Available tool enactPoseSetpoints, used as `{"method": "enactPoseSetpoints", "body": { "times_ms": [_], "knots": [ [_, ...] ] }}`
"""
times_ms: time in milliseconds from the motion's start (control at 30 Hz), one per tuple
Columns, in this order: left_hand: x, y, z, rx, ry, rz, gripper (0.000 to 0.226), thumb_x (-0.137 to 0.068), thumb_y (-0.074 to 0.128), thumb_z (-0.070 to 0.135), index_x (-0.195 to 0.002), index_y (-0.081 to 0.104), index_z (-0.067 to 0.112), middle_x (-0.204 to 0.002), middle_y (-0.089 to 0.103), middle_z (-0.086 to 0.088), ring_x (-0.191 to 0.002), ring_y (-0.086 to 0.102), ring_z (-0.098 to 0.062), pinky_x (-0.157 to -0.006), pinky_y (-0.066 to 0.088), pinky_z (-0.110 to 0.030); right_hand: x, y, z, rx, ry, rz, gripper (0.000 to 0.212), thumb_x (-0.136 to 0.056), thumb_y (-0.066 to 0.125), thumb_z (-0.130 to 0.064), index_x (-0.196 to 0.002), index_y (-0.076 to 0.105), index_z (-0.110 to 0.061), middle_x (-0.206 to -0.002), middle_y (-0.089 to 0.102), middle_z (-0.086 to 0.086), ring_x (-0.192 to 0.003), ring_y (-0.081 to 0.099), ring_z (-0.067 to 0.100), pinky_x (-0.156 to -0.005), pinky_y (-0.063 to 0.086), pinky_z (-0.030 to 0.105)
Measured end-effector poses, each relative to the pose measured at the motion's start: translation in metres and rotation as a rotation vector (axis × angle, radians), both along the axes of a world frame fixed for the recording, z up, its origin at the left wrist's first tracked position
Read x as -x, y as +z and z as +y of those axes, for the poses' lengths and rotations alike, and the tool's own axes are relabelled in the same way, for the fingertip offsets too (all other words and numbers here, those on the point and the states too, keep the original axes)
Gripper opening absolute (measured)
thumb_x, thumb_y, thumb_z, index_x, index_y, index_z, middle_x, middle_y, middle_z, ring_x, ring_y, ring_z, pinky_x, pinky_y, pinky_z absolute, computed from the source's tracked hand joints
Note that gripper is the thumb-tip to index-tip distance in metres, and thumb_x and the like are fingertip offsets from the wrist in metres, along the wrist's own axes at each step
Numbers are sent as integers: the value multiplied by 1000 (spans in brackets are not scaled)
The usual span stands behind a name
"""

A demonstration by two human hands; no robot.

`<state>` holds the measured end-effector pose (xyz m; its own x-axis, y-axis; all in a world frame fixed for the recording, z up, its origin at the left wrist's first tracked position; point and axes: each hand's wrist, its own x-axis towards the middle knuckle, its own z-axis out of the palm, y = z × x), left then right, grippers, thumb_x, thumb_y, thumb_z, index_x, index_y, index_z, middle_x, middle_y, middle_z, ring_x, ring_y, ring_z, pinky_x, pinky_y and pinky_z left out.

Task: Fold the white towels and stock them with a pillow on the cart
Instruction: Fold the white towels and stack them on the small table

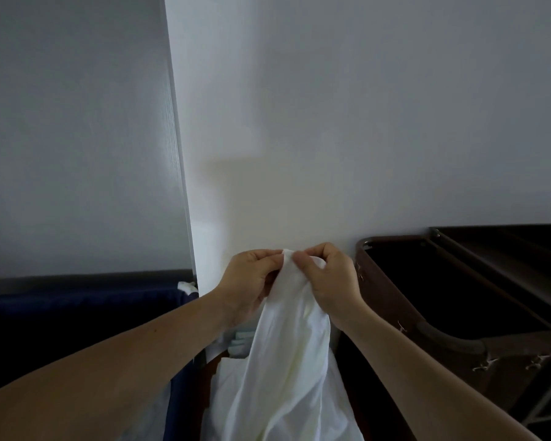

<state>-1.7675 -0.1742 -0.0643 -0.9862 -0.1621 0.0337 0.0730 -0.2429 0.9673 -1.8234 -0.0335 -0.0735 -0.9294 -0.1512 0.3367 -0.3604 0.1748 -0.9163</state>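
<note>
A white towel [287, 351] hangs in long folds down the lower middle of the head view, held up in front of a white wall. My left hand [252, 281] and my right hand [326, 281] pinch its top edge side by side, fingertips almost touching. The cloth's lower end runs out of the bottom of the frame. More white cloth [226, 386] lies below, behind the hanging towel. No pillow is in view.
A dark brown bag on a metal frame [452, 313] stands open at the right, with a dark cart shelf [522, 246] behind it. A navy blue fabric bin [77, 316] fills the left. A white wall corner [185, 186] rises straight ahead.
</note>
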Motion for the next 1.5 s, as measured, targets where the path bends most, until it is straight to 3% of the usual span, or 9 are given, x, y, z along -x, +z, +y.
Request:
{"method": "enactPoseSetpoints", "body": {
  "times_ms": [433,567,633,733,833,1033,1200,1367,1500],
  "knots": [
    [2,12,-10,250,83,89,10,-92,69,15,-93,78,14,-96,77,-8,-88,72,-22,-78,60,-31,6,8,14,-8,156,-46,16,-80,82,-30,-68,71,-29,-64,68,-8,-57,59,4,-57,48,19],
    [16,71,-22,408,-11,213,13,-96,63,17,-99,75,13,-101,76,-9,-95,70,-23,-88,58,-34,7,27,28,-130,373,-17,11,-89,74,-22,-80,69,-19,-109,73,-10,-104,65,6,-96,47,30],
    [20,105,-23,586,-93,285,16,-99,60,20,-104,73,14,-103,76,-6,-98,71,-20,-86,58,-29,6,41,29,-109,466,7,7,-91,71,-16,-92,70,-10,-115,71,-7,-113,64,12,-103,46,30],
    [25,138,-20,1030,3,382,17,-101,56,27,-106,71,20,-102,74,5,-91,67,-3,-79,53,-13,3,58,22,-71,363,17,8,-84,68,-4,-91,70,-1,-89,73,9,-85,67,28,-83,52,41],
    [34,150,-21,1276,142,459,21,-103,50,26,-111,66,15,-103,69,8,-87,58,7,-70,40,-1,4,72,17,-25,255,20,5,-75,61,-1,-72,59,3,-72,54,11,-71,49,23,-69,40,39],
    [47,155,-25,1136,326,580,16,-103,50,22,-110,64,16,-91,61,19,-76,53,19,-66,39,-3,3,82,12,-319,302,-123,16,-79,62,-8,-84,70,5,-80,69,17,-74,61,22,-69,49,34],
    [47,186,-48,847,541,646,13,-102,54,29,-107,66,26,-91,63,24,-74,55,20,-61,39,-1,27,136,43,13,37,104,7,-57,59,-20,-51,58,-17,-52,42,2,-50,39,14,-51,28,27],
    [49,208,-61,749,638,638,15,-101,53,32,-108,66,28,-99,62,25,-89,56,13,-73,40,0,23,106,55,-426,186,-69,21,-58,59,-16,-41,46,-17,-43,38,-7,-39,36,10,-42,27,20],
    [53,206,-81,644,644,571,21,-100,57,27,-113,69,16,-117,69,-5,-102,64,-19,-88,50,-30,31,125,84,-41,152,19,9,-51,57,-11,-45,60,-15,-48,49,-2,-45,46,12,-47,34,18]
  ]
}}
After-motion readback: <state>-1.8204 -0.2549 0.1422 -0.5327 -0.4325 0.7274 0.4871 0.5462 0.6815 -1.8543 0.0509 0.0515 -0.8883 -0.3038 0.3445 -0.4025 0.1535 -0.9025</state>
